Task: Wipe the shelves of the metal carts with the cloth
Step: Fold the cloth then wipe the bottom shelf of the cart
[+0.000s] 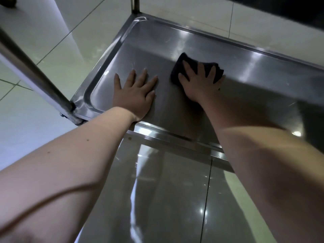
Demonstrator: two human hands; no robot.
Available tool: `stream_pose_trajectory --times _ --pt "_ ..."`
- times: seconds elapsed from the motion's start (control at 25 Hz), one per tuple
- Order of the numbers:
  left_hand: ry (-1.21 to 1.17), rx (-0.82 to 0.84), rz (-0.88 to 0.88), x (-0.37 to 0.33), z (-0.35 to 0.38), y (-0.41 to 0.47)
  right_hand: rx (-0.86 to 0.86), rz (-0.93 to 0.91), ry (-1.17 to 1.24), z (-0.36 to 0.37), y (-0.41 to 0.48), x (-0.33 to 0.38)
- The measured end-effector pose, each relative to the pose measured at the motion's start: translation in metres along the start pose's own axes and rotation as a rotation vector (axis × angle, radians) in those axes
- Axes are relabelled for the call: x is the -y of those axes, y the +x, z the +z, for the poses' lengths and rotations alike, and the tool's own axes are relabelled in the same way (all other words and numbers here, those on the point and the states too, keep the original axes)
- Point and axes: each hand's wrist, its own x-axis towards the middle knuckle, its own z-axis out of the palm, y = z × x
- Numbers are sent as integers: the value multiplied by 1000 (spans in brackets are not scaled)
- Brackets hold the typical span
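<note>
A low stainless steel cart shelf (pixel 157 48) with a raised rim fills the middle of the view. My right hand (pixel 199 85) lies flat with spread fingers on a dark cloth (pixel 178 67), pressing it onto the shelf near the middle. My left hand (pixel 136 95) rests flat on the bare metal just left of the cloth, fingers straight and spread. Both forearms reach in from the bottom of the frame.
A metal cart post (pixel 35 74) slants down to the shelf's near left corner, and another post (pixel 135 4) rises at the far corner. Pale tiled floor (pixel 43 137) surrounds the cart. A dark upper edge (pixel 280 7) overhangs at top right.
</note>
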Motion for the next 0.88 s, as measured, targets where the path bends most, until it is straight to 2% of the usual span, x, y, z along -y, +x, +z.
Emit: stream_pose_trajectory --times 0.2,0.28,0.36,0.4,0.48,0.52,0.56,0.64,0.68,0.76,0.88 --pt "23 0 -3 -3 2 2 -120 -150 -113 63 -138 0" --pt "-12 -2 -4 -5 -2 -2 -59 -198 62 56 -138 -7" --pt "-144 -78 12 -4 -13 -8 -135 -104 345 35 -114 -30" --pt "-214 -171 55 -7 -20 -12 -214 -37 377 29 -104 -44" --pt "-330 -287 198 -35 -31 -26 -219 71 253 34 -101 -65" --pt "-348 -262 277 -58 -30 -36 -192 83 202 42 -104 -69" --pt "-316 -160 312 -84 -24 -47 -183 66 194 49 -106 -69" --pt "-148 73 217 -124 -4 -71 -209 24 240 54 -107 -68" --pt "-64 107 146 -131 6 -76 -213 27 269 52 -104 -69" --pt "27 76 66 -121 13 -63 -196 47 263 50 -101 -73" --pt "17 31 41 -85 1 2 -97 14 37 54 -107 -68"
